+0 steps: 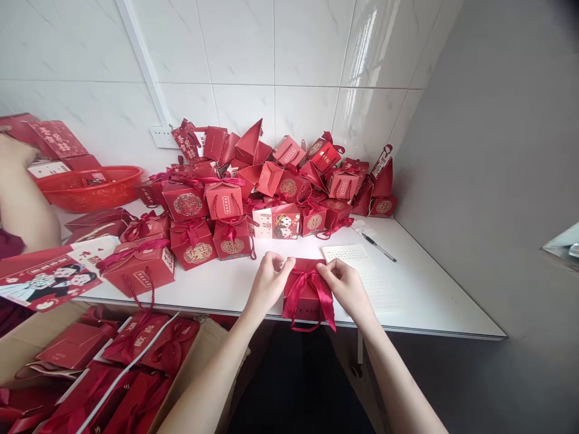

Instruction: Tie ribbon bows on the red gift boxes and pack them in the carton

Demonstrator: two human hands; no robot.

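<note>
A small red gift box (302, 306) sits at the front edge of the white table, with a rope handle hanging at its front. Across its top runs a dark red satin ribbon (311, 283), tied at the middle with two tails drooping down the front. My left hand (272, 278) pinches at the ribbon's left side by the box's upper left corner. On the opposite side, my right hand (344, 282) has its thumb and fingers closed on the ribbon near the upper right corner. Fingers cover parts of the ribbon in both hands.
Many red gift boxes (187, 205) are piled along the tiled wall. A notebook (348, 256) and pen (379, 247) lie right of the box. A red plastic basket (90, 193) and another person's arm (27, 187) are at left, above a carton (199, 355) of more boxes.
</note>
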